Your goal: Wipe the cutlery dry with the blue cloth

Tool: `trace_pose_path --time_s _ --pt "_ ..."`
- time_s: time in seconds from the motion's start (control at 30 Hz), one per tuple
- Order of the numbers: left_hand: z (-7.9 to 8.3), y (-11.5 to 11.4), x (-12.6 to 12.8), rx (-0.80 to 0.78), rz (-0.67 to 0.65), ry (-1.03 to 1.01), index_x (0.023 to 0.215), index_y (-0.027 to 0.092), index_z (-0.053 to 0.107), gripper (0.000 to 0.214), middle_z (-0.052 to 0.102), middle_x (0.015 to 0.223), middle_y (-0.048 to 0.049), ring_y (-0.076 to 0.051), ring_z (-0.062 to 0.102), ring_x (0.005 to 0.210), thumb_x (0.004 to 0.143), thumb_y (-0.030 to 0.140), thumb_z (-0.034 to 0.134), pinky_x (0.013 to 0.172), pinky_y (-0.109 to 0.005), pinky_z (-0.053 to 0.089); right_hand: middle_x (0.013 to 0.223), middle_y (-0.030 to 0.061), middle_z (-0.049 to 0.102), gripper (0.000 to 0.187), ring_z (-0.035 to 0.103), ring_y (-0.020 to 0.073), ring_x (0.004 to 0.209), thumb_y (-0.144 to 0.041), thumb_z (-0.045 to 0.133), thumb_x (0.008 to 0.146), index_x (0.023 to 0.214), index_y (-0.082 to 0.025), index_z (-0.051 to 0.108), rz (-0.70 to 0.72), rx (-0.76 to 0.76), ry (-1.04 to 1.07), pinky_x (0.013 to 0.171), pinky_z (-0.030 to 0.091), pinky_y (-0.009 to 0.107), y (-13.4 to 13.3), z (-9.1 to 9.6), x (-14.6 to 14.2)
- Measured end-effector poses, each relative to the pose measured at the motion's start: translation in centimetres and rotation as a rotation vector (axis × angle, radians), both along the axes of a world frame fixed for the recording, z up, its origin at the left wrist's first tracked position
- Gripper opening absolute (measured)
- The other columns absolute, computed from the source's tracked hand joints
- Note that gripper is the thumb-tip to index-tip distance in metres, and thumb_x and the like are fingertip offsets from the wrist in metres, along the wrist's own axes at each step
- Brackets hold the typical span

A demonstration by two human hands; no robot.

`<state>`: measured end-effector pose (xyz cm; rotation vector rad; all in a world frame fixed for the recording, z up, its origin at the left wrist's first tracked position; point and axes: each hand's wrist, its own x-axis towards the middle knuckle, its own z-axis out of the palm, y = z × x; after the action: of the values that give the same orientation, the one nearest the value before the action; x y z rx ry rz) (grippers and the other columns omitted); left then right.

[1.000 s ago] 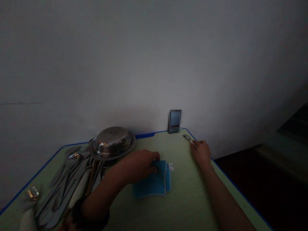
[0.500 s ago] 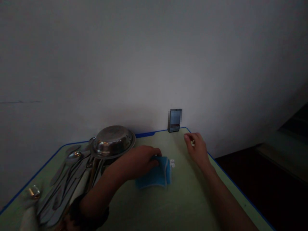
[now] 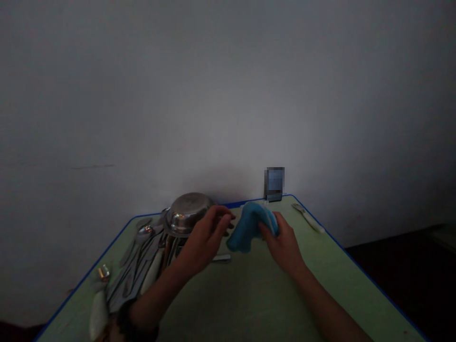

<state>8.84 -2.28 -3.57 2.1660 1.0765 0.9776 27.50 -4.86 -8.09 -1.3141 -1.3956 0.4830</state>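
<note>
My right hand [image 3: 283,240] grips a blue cloth [image 3: 247,228] with pale edging, pinched at its right end between thumb and fingers. The cloth droops to the left above the table. Just left of it, my left hand [image 3: 213,230] is open, its fingers and thumb apart and slightly blurred. Below that hand lies a flat pale metal utensil end [image 3: 221,258], partly covered by my wrist and hand. Behind my left hand sits an upside-down steel bowl [image 3: 190,209].
Spoons and other cutlery [image 3: 138,256] are heaped left of the bowl. At front left is a white-handled utensil [image 3: 99,308]. Another white-handled utensil [image 3: 309,219] lies by the right edge of the green table [image 3: 270,304]. A phone-like device [image 3: 274,185] leans on the wall.
The blue cloth has gone from my left hand to my right and is lifted. The white-handled utensil at right now shows where my right hand was. The view has shifted left.
</note>
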Motion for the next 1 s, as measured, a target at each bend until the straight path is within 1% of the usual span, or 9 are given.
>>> trace_pose_path --time_s 0.13,0.27,0.43,0.53,0.63,0.67,0.8,0.9,1.0 --pt "-4.4 -2.9 -2.7 0.333 0.062 0.278 0.104 0.020 0.047 0.021 0.052 0.106 -0.0091 -0.023 0.048 0.101 0.083 0.018 0.043 0.087 -0.042 0.039 0.071 -0.0005 0.054 0.027 0.052 0.0137 0.057 -0.041 0.045 0.081 0.095 -0.018 0.049 -0.100 -0.011 0.131 0.052 0.043 0.024 0.5 -0.6 1.2" --pt "-6.6 -4.7 -3.6 0.418 0.011 0.475 0.107 0.022 0.049 0.031 0.052 0.106 -0.0086 -0.024 0.046 0.098 0.079 0.011 0.044 0.083 -0.042 0.039 0.082 0.0043 0.060 0.028 0.056 0.0177 0.072 -0.041 0.044 0.080 0.093 -0.017 0.051 -0.172 -0.003 0.005 0.065 0.043 0.028 1.0 -2.4 1.4" --pt "-5.0 -2.9 -4.2 0.573 -0.002 0.536 0.098 0.019 0.052 0.022 0.052 0.098 -0.0080 -0.022 0.047 0.090 0.077 0.012 0.046 0.078 -0.038 0.040 0.080 0.0041 0.061 0.030 0.057 0.0188 0.069 -0.043 0.044 0.079 0.094 -0.018 0.051 -0.094 -0.086 -0.112 0.064 0.044 0.029 1.3 -4.1 0.2" --pt "-2.4 -0.2 -6.8 0.614 0.213 0.557 0.097 0.017 0.052 0.025 0.048 0.100 -0.0090 -0.023 0.045 0.095 0.074 0.009 0.045 0.084 -0.039 0.040 0.080 0.0038 0.061 0.031 0.058 0.0186 0.067 -0.043 0.043 0.079 0.097 -0.019 0.051 -0.048 -0.123 -0.154 0.062 0.044 0.029 1.4 -4.4 -0.2" --pt "-0.2 2.4 -10.5 0.472 0.493 0.625 0.107 0.010 0.047 0.035 0.042 0.110 -0.0151 -0.028 0.042 0.105 0.073 0.013 0.047 0.088 -0.041 0.039 0.076 0.0026 0.061 0.030 0.058 0.0181 0.066 -0.044 0.044 0.079 0.095 -0.019 0.051 -0.045 -0.157 -0.179 0.061 0.044 0.027 1.6 -4.6 -0.2" --pt "0.1 3.0 -11.7 0.386 0.500 0.704 0.113 0.008 0.042 0.041 0.041 0.112 -0.0173 -0.030 0.042 0.107 0.073 0.016 0.046 0.087 -0.043 0.039 0.074 0.0020 0.061 0.029 0.058 0.0179 0.065 -0.044 0.044 0.079 0.094 -0.019 0.051 -0.043 -0.169 -0.186 0.059 0.044 0.027 1.6 -4.6 -0.2" --pt "-0.7 4.3 -14.3 0.280 0.356 0.760 0.133 0.015 0.022 0.068 0.033 0.130 -0.0169 -0.030 0.043 0.113 0.071 0.016 0.049 0.089 -0.044 0.040 0.071 0.0010 0.061 0.028 0.056 0.0162 0.060 -0.043 0.043 0.080 0.092 -0.019 0.051 -0.013 -0.184 -0.210 0.056 0.042 0.026 1.7 -4.8 -0.2" --pt "-1.8 4.5 -14.0 0.239 0.175 0.693 0.137 0.016 0.005 0.076 0.017 0.142 -0.0165 -0.028 0.026 0.128 0.074 0.019 0.048 0.100 -0.040 0.030 0.072 0.0014 0.061 0.026 0.056 0.0157 0.061 -0.041 0.043 0.081 0.089 -0.018 0.052 0.031 -0.167 -0.239 0.058 0.042 0.025 1.6 -4.7 -0.3" --pt "-2.2 4.8 -13.5 0.189 0.115 0.621 0.137 0.012 0.000 0.080 0.016 0.143 -0.0190 -0.026 0.023 0.129 0.076 0.023 0.049 0.101 -0.037 0.029 0.073 0.0018 0.061 0.026 0.055 0.0150 0.060 -0.040 0.041 0.081 0.088 -0.018 0.052 0.066 -0.153 -0.260 0.058 0.042 0.025 1.5 -4.7 -0.3"
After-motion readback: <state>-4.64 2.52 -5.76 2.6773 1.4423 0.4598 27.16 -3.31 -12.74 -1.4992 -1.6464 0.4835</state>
